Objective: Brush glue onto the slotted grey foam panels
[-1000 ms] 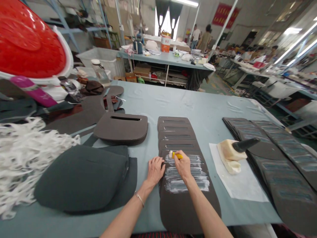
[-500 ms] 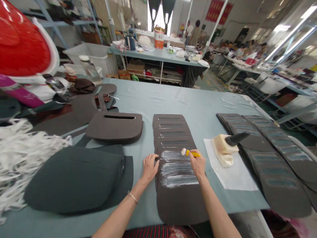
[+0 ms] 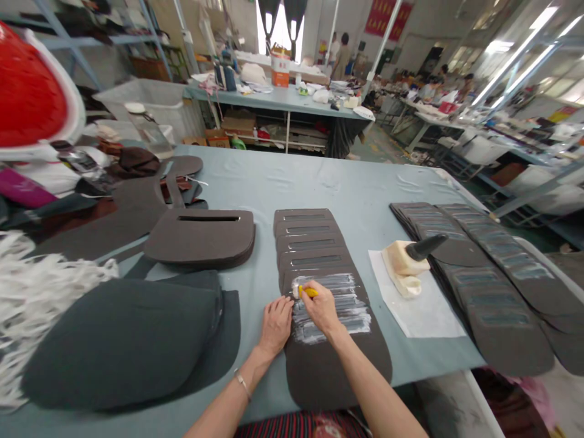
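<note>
Right hand (image 3: 320,308) pinches yellow brush (image 3: 309,292), likely for control; left hand (image 3: 276,325), fingers loose, rests beside dark panels (image 3: 335,372), apparently steadying them.

Since half a second ago, your right hand (image 3: 322,306) has swept the yellow-handled brush (image 3: 309,291) toward 9 o'clock across the slotted brown panels (image 3: 337,374), bringing its bristles just beside the fingertips of your left hand (image 3: 276,322). White coating (image 3: 344,281) at 2 o'clock from your right hand, then covered, now shows; it may be fuller, though blur makes that hard to judge. Your view has swung clockwise: the magenta cylinder (image 3: 22,187) at 9 o'clock is cut off more, and dark red cloth (image 3: 511,398) at 4 shows more.
</note>
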A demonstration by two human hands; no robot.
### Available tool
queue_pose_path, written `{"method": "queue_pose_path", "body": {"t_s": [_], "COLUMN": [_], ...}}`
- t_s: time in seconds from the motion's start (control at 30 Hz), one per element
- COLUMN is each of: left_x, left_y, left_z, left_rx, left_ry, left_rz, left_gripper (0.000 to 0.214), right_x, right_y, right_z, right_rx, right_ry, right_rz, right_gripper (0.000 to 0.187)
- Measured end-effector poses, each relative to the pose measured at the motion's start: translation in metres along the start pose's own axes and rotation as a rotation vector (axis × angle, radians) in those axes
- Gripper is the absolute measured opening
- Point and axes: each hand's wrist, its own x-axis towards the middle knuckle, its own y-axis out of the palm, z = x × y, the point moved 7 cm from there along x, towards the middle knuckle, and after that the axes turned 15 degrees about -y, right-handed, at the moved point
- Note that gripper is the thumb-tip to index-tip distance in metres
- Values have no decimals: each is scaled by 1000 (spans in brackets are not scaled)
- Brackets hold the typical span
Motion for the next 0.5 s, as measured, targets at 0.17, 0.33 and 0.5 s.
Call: {"method": "queue_pose_path", "body": {"t_s": [0.17,0.33,0.5], "left_x": [-2,1,18], "left_y": [2,3,-3], "left_z": [1,1,20], "left_rx": [-8,-76,-379], "left_ry": [-1,-39,-187], "left_rz": [-5,25,95], "left_gripper": [32,30,35], "right_x": [-37,-61,-96], "right_y": [-74,-136,-208], "right_z": [-91,-136,-156], "right_rx": [-128,-46,-127], "right_ry": [308,493,659], "right_rz": [-174,-363,-592], "right_gripper": [24,32,32]}}
